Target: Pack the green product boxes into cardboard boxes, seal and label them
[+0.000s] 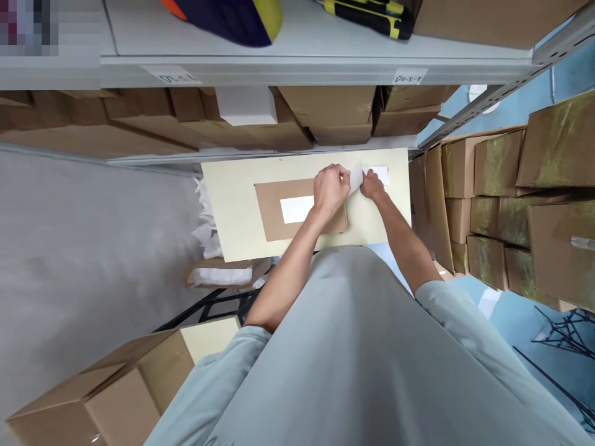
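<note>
Pinching white slip [356, 178] — parcel [279, 229] beside, cartons [502, 167] right.

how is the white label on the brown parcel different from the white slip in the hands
The label lies flat on the brown parcel; the slip is pinched between the left hand and right hand over the pale table. The label sits square to the parcel's edges; the slip is tilted. The label looks wider than the slip, which the fingers partly hide. Both are plain white.
</note>
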Demonstrator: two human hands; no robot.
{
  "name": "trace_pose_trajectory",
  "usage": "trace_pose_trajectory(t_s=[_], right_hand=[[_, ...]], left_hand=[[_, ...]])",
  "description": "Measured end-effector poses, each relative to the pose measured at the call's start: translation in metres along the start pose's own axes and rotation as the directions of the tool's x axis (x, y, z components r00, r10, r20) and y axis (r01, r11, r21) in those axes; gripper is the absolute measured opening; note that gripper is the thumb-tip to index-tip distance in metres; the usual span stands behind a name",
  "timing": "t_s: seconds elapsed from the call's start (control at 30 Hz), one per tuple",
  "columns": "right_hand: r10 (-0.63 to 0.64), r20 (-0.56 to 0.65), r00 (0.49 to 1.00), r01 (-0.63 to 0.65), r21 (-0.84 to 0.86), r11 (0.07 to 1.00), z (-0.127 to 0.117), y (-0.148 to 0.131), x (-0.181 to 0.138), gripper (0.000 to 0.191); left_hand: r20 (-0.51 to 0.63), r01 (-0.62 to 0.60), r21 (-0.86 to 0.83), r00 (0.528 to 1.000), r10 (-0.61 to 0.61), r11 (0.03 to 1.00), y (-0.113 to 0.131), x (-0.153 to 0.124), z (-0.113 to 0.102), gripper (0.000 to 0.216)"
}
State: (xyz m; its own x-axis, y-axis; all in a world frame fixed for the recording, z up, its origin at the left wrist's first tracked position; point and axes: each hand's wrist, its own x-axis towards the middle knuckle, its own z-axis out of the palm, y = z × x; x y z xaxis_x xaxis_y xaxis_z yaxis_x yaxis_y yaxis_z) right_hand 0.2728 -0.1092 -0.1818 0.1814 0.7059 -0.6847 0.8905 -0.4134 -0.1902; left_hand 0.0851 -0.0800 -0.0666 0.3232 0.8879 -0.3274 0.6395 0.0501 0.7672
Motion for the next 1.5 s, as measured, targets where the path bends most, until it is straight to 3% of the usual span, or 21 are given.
trace_pose_trajectory(t_s=[0.07, 0.17, 0.2, 0.3, 0.4, 0.5, 0.63, 0.8, 0.93, 1.07, 1.27, 1.33, 1.4, 1.5], right_hand=[[-0.007, -0.04, 0.999, 0.01, 0.078, 0.997, -0.008, 0.001, -0.012, 0.071], [-0.021, -0.218, 0.976, 0.106, 0.385, 0.917, -0.021, -0.005, -0.05, 0.051], [-0.026, -0.284, 0.959, 0.174, 0.511, 0.842, -0.024, -0.011, -0.069, 0.049], [-0.069, -0.331, 0.941, 0.315, 0.785, 0.534, -0.026, -0.045, -0.137, 0.08], [-0.093, -0.351, 0.932, 0.358, 0.848, 0.391, -0.016, -0.099, -0.202, 0.083], [0.027, -0.459, 0.888, 0.408, 0.814, 0.413, -0.002, -0.153, -0.241, 0.069], [0.078, -0.553, 0.83, 0.461, 0.757, 0.462, 0.0, -0.196, -0.258, 0.059], [0.031, -0.551, 0.834, 0.459, 0.723, 0.517, -0.017, -0.219, -0.265, 0.055], [0.029, -0.561, 0.827, 0.477, 0.729, 0.49, -0.021, -0.238, -0.272, 0.052], [0.042, -0.581, 0.813, 0.489, 0.719, 0.495, -0.017, -0.258, -0.28, 0.052], [0.057, -0.591, 0.805, 0.487, 0.712, 0.505, -0.006, -0.282, -0.278, 0.057], [0.043, -0.556, 0.83, 0.445, 0.706, 0.551, -0.002, -0.287, -0.273, 0.06], [0.032, -0.507, 0.861, 0.361, 0.656, 0.663, 0.001, -0.294, -0.27, 0.065], [0.017, -0.563, 0.826, 0.311, 0.48, 0.82, 0.003, -0.31, -0.279, 0.066]], left_hand=[[0.017, -0.007, -0.231, 1.0, 0.011, 0.973, -0.005, -0.013, -0.028, 0.021], [0.081, 0.031, -0.579, 0.996, 0.02, 0.815, -0.023, -0.044, -0.073, 0.043], [0.086, 0.051, -0.657, 0.996, 0.008, 0.752, -0.031, -0.055, -0.086, 0.05], [0.08, 0.115, -0.783, 0.993, -0.084, 0.611, -0.059, -0.089, -0.115, 0.06], [0.089, 0.174, -0.829, 0.979, -0.181, 0.532, -0.082, -0.115, -0.128, 0.062], [0.094, 0.203, -0.85, 0.966, -0.24, 0.487, -0.098, -0.136, -0.135, 0.063], [0.121, 0.207, -0.879, 0.969, -0.217, 0.431, -0.114, -0.161, -0.148, 0.059], [0.094, 0.12, -0.869, 0.992, -0.078, 0.48, -0.132, -0.181, -0.184, 0.035], [0.061, 0.013, -0.857, 0.995, 0.075, 0.516, -0.136, -0.188, -0.22, 0.021], [0.013, -0.086, -0.839, 0.984, 0.179, 0.537, -0.14, -0.188, -0.246, 0.021], [-0.035, -0.188, -0.804, 0.962, 0.271, 0.565, -0.155, -0.188, -0.268, 0.022], [-0.055, -0.224, -0.786, 0.954, 0.296, 0.577, -0.159, -0.188, -0.273, 0.02], [-0.085, -0.268, -0.765, 0.943, 0.321, 0.586, -0.162, -0.188, -0.277, 0.018], [-0.115, -0.31, -0.72, 0.936, 0.334, 0.621, -0.165, -0.186, -0.282, 0.018]])
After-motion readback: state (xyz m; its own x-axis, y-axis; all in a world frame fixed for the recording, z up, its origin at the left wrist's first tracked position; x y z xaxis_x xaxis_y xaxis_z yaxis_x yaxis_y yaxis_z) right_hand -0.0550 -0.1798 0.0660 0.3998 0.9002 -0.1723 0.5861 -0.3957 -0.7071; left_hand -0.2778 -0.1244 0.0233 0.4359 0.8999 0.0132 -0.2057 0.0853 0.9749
